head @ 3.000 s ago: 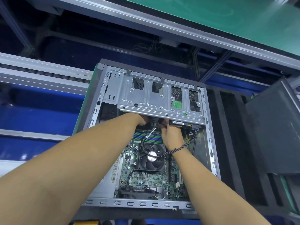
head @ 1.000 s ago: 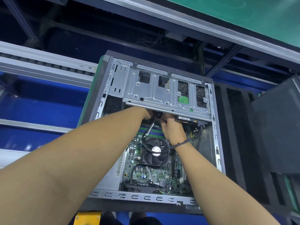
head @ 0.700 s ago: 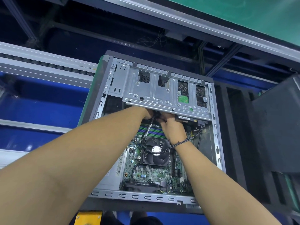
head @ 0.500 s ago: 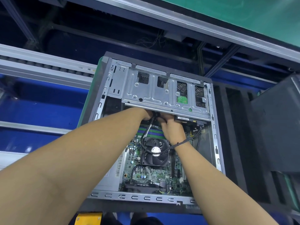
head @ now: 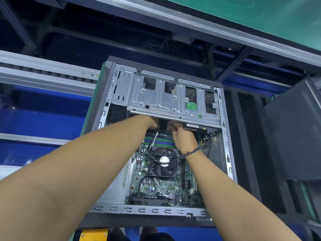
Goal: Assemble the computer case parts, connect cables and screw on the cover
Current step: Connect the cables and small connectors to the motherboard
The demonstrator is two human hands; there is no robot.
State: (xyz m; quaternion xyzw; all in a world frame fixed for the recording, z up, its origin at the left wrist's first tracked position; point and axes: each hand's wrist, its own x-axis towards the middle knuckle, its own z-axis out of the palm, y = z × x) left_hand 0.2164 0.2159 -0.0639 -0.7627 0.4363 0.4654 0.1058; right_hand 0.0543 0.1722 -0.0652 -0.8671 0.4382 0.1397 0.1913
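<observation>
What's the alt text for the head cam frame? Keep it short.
Both hands, left hand and right hand, reach under the edge of the metal drive cage in an open computer case, fingers hidden there. A black cable loops over the right wrist, above the CPU fan on the motherboard.
</observation>
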